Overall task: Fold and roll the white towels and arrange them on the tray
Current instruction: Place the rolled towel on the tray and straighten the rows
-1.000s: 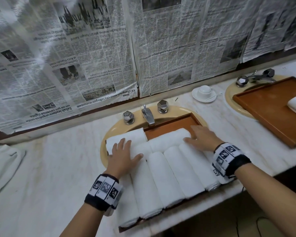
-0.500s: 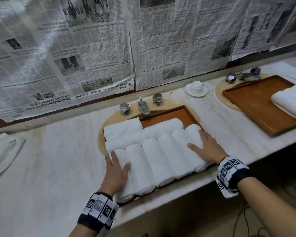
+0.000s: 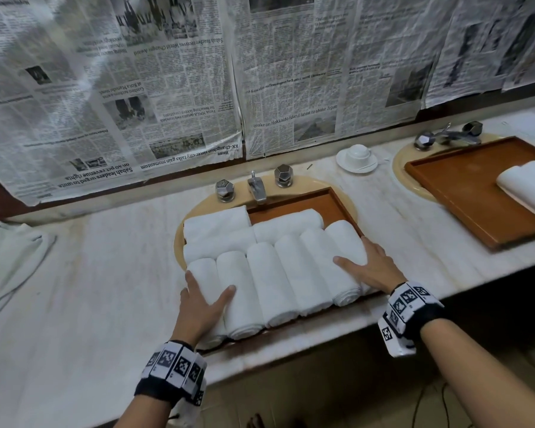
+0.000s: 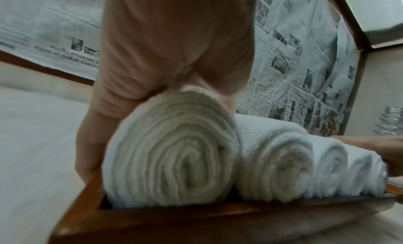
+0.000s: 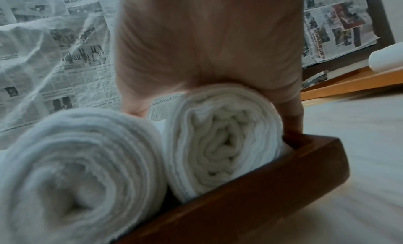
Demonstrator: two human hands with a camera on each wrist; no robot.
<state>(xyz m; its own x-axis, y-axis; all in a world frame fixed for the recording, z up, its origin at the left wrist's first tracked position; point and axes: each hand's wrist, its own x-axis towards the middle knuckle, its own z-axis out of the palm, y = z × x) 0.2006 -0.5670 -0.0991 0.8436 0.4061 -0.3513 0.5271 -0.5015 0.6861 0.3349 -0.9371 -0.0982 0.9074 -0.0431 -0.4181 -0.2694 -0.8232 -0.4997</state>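
Observation:
A brown wooden tray (image 3: 291,201) lies over the near sink. Several rolled white towels (image 3: 269,282) fill its front row, and two more rolls (image 3: 286,222) lie crosswise behind them. My left hand (image 3: 203,304) rests on the leftmost roll (image 4: 174,153), palm on top, thumb spread and fingers down its outer side by the tray rim (image 4: 196,218). My right hand (image 3: 366,267) rests the same way on the rightmost roll (image 5: 224,140), fingers along the tray's right wall (image 5: 261,187). Both hands lie fairly flat and pinch nothing.
A second wooden tray (image 3: 464,193) with white towels (image 3: 528,186) covers the right sink. A cup on a saucer (image 3: 356,157) stands between the sinks. The tap (image 3: 257,188) is behind the near tray. Loose white cloth (image 3: 10,257) lies far left. Newspaper covers the wall.
Both hands have slid from the back row toward me and outward, onto the two end rolls of the front row. The towels have hardly moved.

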